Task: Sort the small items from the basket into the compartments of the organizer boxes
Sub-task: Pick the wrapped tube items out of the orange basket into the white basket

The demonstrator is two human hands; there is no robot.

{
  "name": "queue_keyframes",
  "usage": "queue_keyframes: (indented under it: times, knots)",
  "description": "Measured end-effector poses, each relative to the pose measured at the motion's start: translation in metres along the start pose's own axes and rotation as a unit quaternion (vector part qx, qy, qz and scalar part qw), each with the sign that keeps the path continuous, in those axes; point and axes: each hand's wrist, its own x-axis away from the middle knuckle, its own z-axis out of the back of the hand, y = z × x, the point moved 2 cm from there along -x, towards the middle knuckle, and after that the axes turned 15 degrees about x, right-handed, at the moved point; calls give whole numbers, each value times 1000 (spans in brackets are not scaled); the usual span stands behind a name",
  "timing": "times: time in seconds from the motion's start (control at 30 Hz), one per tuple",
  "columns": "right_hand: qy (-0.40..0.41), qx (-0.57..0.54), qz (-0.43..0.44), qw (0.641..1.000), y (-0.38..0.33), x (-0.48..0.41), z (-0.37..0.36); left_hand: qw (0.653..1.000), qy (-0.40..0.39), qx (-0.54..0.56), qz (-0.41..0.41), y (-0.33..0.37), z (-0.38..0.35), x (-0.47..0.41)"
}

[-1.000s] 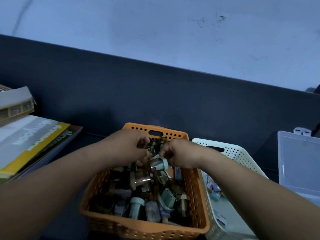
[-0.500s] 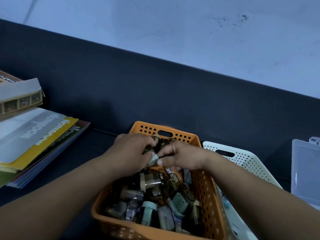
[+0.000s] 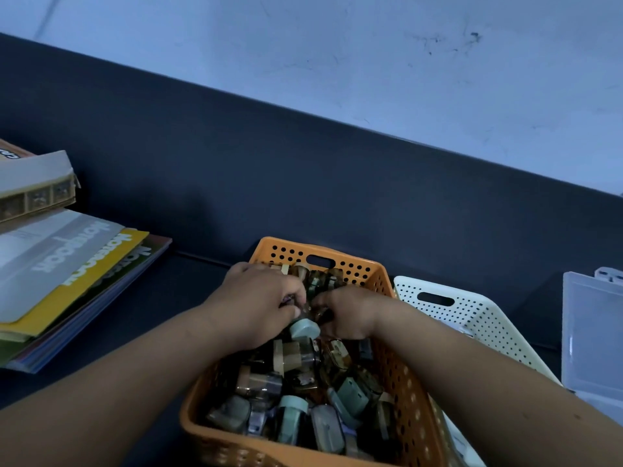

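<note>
- Both hands are down in the far end of the orange basket, knuckles nearly touching: left hand, right hand.
- Left fingers are curled. The thumb lies just above a mint-capped container, which sits on top of the pile with its cap toward the camera. This reads as a grasp, though the contact is partly hidden.
- Right fingers are curled into the dark pieces beside that container. Cannot tell whether they grasp anything.
- Change against 0.5 s ago: the mint cap was then pinched between the fingertips of both hands. It now lies under the left thumb alone, and the right fingertips are off the cap.
- Change against 1.0 s ago: both hands were raised above the heap with the container between them. They now sit lower, in among the pieces.
- Judgement: the step is still picking or separating. The heap of small items remains in the orange basket.
- The clear organizer box stands at the right edge, well apart from both hands, and nothing is being carried toward it.
- The white basket stands just beside the orange one.
- The notebooks are stacked at the left of the surface, in the same arrangement as before.
- The view has swung since 1.0 s ago, so less of the organizer box shows.
</note>
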Motion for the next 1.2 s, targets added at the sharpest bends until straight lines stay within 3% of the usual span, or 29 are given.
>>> queue_keyframes:
  times: [0.13, 0.5, 0.77, 0.93, 1.2]
  knots:
    - [0, 3, 10, 1000, -2, -2, 2, 1000, -12, -13, -2, 0, -2, 1]
    - [-5, -294, 24, 956, 18, 5, 4, 1000, -16, -12, 3, 0, -2, -1]
    - [181, -421, 13, 889, 50, 62, 34, 999, -21, 18, 29, 9, 2, -6]
    - [257, -431, -45, 864, 89, 105, 24, 997, -62, 49, 24, 50, -4, -21]
    - [240, -342, -163, 894, 116, 127, -23, 974, -226, 4, 32, 81, -59, -51]
